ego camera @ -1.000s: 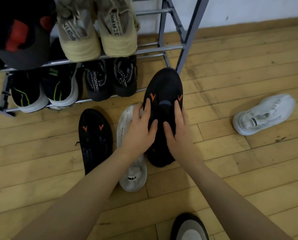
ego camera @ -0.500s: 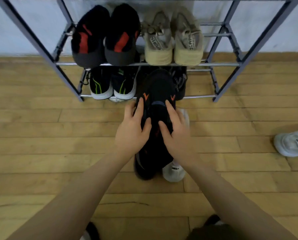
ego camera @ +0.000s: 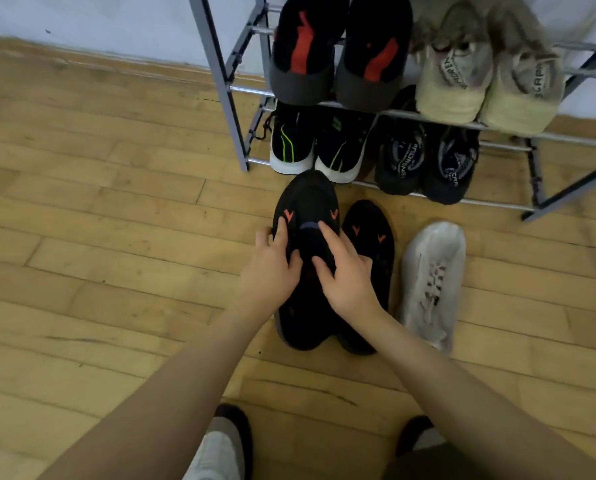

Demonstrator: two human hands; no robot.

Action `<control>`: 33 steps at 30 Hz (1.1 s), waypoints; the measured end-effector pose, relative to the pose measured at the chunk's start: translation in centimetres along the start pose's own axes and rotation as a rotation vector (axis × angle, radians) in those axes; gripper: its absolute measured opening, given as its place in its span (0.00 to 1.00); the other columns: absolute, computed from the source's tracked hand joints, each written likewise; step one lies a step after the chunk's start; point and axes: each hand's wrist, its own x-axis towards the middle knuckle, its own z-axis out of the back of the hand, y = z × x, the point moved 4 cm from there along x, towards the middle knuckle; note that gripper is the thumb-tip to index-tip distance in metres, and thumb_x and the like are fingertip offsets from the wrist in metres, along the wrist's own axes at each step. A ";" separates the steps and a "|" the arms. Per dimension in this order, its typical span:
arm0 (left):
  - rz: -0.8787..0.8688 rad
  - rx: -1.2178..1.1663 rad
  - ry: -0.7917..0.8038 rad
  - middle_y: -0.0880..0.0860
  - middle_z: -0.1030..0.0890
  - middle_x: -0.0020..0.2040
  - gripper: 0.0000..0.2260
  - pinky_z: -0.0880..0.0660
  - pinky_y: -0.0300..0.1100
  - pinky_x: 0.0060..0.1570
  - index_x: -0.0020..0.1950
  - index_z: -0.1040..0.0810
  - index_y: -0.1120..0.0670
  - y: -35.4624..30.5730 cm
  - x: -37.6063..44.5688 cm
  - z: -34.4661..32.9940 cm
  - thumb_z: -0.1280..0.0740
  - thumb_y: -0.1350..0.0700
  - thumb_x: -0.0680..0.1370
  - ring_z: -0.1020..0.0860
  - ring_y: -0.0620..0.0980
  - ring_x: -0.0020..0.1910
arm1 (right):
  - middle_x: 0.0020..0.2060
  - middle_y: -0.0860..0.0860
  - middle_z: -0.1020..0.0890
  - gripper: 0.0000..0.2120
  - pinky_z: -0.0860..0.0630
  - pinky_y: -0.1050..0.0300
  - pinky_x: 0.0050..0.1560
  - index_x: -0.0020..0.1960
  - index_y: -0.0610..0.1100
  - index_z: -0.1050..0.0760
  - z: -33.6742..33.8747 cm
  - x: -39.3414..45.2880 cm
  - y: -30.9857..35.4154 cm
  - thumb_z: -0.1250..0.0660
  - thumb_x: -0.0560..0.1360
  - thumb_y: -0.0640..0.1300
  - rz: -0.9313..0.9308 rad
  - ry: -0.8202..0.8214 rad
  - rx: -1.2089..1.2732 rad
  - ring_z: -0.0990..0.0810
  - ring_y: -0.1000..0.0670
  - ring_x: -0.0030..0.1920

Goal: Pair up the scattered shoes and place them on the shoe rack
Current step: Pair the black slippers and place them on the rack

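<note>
here the floor [ego camera: 99, 220] lies bare to the left. the rack [ego camera: 227, 98] holds four pairs, its front rail just past the black shoe [ego camera: 307, 202], which both hands grip, left hand [ego camera: 268, 271], right hand [ego camera: 348, 282]. its mate [ego camera: 372, 237] touches it; a white shoe [ego camera: 431, 278] lies beside.

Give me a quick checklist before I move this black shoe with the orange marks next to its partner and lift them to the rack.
1. Both hands on the shoe: ok. The left hand and right hand grip the held black shoe.
2. Partner within reach: ok. The matching black shoe lies just right of it on the floor.
3. Toes pointing the same way: ok, both face the shoe rack.
4. White shoe clear of the pair: ok, beside it, not on top.
5. Free rack space: not ok on the two visible tiers, both full.
6. A higher tier: cannot tell, out of view.
</note>
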 end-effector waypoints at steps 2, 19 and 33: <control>0.010 -0.009 0.026 0.56 0.38 0.69 0.27 0.24 0.50 0.52 0.76 0.49 0.52 0.9 0.3 -0.9 0.42 0.52 0.79 0.25 0.55 0.55 | 0.71 0.51 0.35 0.26 0.45 0.58 0.61 0.75 0.53 0.45 -0.8 0.0 -0.9 0.41 0.79 0.47 -0.039 0.053 0.022 0.37 0.51 0.70; -0.281 0.483 0.243 0.59 0.58 0.76 0.39 0.36 0.60 0.62 0.72 0.64 0.34 1.8 -6.7 -5.5 0.40 0.34 0.71 0.41 0.67 0.70 | 0.76 0.51 0.47 0.25 0.51 0.44 0.71 0.72 0.62 0.43 1.7 -9.4 -5.5 0.44 0.76 0.61 -0.102 0.213 -0.449 0.50 0.41 0.75; -0.355 0.514 0.197 0.58 0.56 0.77 0.26 0.24 0.55 0.53 0.73 0.49 0.35 2.4 -5.4 -4.9 0.41 0.43 0.78 0.41 0.69 0.69 | 0.76 0.44 0.49 0.29 0.48 0.39 0.68 0.72 0.65 0.49 0.4 -6.4 -6.7 0.44 0.74 0.63 -0.060 0.230 -0.685 0.37 0.34 0.67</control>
